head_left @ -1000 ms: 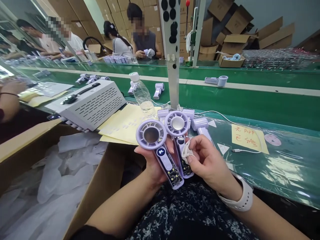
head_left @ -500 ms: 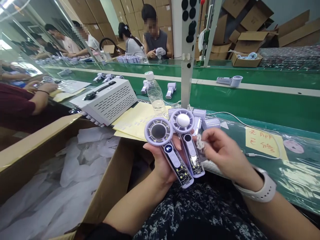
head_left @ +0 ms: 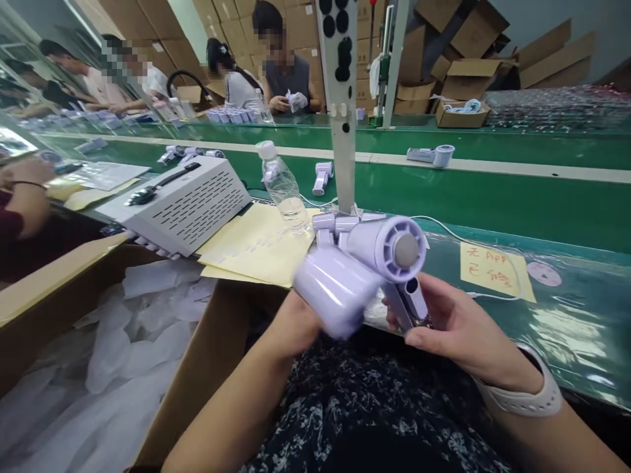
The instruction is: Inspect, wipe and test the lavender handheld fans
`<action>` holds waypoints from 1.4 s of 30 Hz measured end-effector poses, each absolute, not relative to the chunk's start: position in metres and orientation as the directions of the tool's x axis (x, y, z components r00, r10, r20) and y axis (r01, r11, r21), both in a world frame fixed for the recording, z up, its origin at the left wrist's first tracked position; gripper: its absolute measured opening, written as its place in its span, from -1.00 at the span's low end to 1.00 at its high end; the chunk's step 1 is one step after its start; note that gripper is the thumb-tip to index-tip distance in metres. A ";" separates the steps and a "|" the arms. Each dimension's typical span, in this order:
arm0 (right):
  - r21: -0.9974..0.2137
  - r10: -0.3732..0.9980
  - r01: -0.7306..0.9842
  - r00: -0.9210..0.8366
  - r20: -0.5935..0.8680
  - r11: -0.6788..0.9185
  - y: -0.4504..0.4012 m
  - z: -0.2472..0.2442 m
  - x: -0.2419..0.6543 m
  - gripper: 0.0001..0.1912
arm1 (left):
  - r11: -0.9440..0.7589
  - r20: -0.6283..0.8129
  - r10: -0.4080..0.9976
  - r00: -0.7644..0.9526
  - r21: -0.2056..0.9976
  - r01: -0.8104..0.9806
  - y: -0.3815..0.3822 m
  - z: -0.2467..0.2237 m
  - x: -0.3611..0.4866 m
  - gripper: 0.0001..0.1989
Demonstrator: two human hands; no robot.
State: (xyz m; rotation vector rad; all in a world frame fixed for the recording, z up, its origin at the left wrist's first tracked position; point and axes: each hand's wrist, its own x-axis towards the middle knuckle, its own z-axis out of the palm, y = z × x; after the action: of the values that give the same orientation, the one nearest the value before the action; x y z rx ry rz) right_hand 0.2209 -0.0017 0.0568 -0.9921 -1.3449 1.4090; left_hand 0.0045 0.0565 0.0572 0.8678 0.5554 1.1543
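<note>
My left hand (head_left: pixel 298 322) is closed on a lilac handheld fan (head_left: pixel 340 286), whose rounded head is turned sideways and smeared by motion; its handle is hidden. In my right hand (head_left: pixel 451 318) is a second handheld fan (head_left: pixel 404 249), gripped by its dark handle, its ringed front with a pale round centre facing me and to the right. The two fan heads overlap in view, and I cannot tell whether they touch. Just behind them more lilac fans (head_left: pixel 325 223) lie on the bench by a metal post.
At left is an open carton (head_left: pixel 231 341) with white plastic bags (head_left: pixel 148 348). A vented grey box (head_left: pixel 197 203), yellow sheets (head_left: pixel 236 246) and a water bottle (head_left: pixel 283 190) stand beyond. A white cable (head_left: pixel 444 226) crosses the bench near a handwritten note (head_left: pixel 495 269). Co-workers (head_left: pixel 288 79) sit across the green line.
Both fans lay face up in my left hand; now each hand holds one, turned over and apart. The small whitish piece in my right fingers no longer shows. The view has shifted right.
</note>
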 end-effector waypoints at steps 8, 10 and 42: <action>-0.920 0.984 -0.388 -0.136 0.117 0.056 -0.006 0.042 0.229 -0.73 | 0.303 0.106 0.782 0.614 0.796 -0.524 0.037 0.047 0.034 -0.47; -0.908 0.984 -0.417 -0.134 0.116 0.050 -0.011 0.040 0.229 -0.75 | 0.306 0.136 0.736 0.664 0.808 -0.504 0.032 0.045 0.038 -0.54; -0.866 0.990 -0.488 -0.129 -0.051 -0.108 -0.020 0.026 0.220 -0.76 | 0.311 0.062 0.758 0.649 0.841 -0.443 0.033 0.036 0.036 -0.64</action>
State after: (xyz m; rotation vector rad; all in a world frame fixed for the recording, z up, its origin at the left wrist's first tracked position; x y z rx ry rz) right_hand 0.2197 -0.0203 0.0258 -0.8175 -0.8518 1.5515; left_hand 0.0364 0.0326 0.0357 0.9634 0.3796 0.8184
